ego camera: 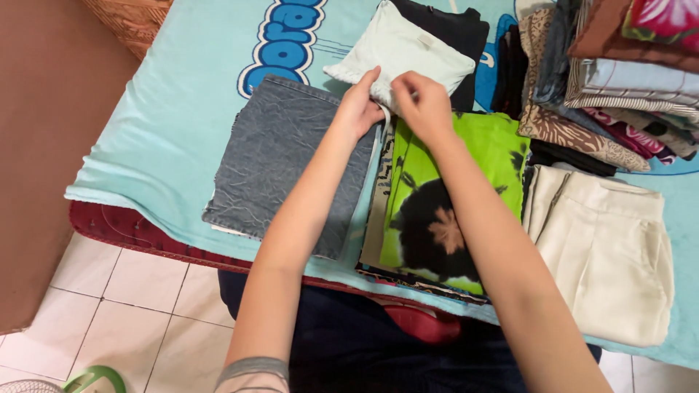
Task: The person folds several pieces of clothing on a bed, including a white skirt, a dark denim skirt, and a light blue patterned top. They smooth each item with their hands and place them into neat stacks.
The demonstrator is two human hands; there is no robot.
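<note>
Left hand: left hand (358,109) pinches the near corner of the pale mint folded garment (400,52), fingers closed narrowly on the cloth edge, seemingly to keep the fold from slipping.
Right hand: right hand (424,108) grips the same near edge just beside the left, fingers curled tight on the fabric; the two hands almost touch.
Held garment: folded into a rough square, tilted, lying on the bed's far side and partly over a black folded garment (466,36).
Under the wrists: lime-green tie-dye shirt (437,189) with a black blotch, folded and topping a short stack, directly below the right forearm.
Left neighbour: grey denim piece (287,160), folded flat, just beside the green stack.
Right neighbour: cream trousers (608,247), folded, lying near the bed's edge.
Far right: tall pile of folded clothes (604,94) in brown prints, stripes and reds, set apart as if sorted.
Surface: light-blue cartoon-print sheet (167,131) over a dark red mattress edge (131,229).
Below: white floor tiles (145,306); a green sandal (95,378) at the bottom left corner.
</note>
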